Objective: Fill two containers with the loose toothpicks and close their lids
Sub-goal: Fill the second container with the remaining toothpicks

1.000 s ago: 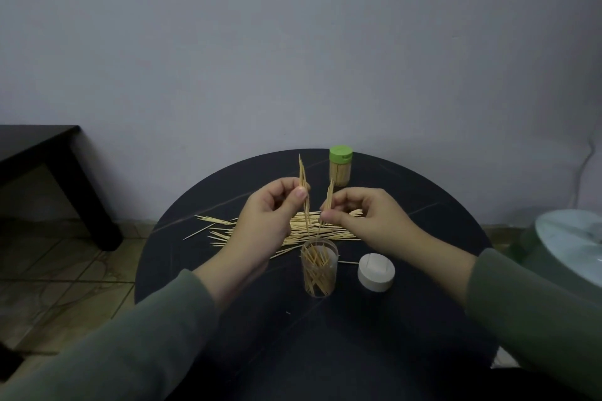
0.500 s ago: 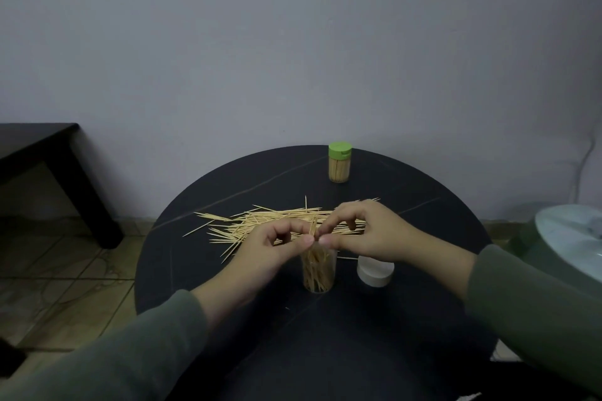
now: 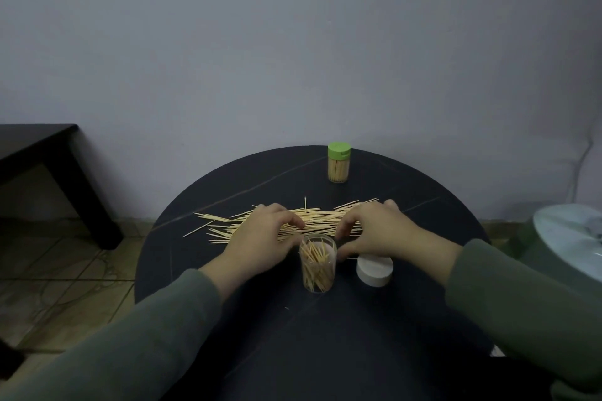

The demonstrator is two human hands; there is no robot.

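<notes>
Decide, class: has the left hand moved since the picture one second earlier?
Yes. The left hand has dropped from above the open clear container onto the loose toothpicks behind it on the table, no longer holding toothpicks upright.

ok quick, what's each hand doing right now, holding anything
Left hand: fingers curled down onto the loose toothpicks; cannot tell if it holds any.
Right hand: the same on its side of the pile; grip cannot be told.

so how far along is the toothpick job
Done: the green-lidded jar stands full and closed. In hand: both hands, left and right, reach into the pile; the clear jar is part full. Left: the pile, then the white lid.
</notes>
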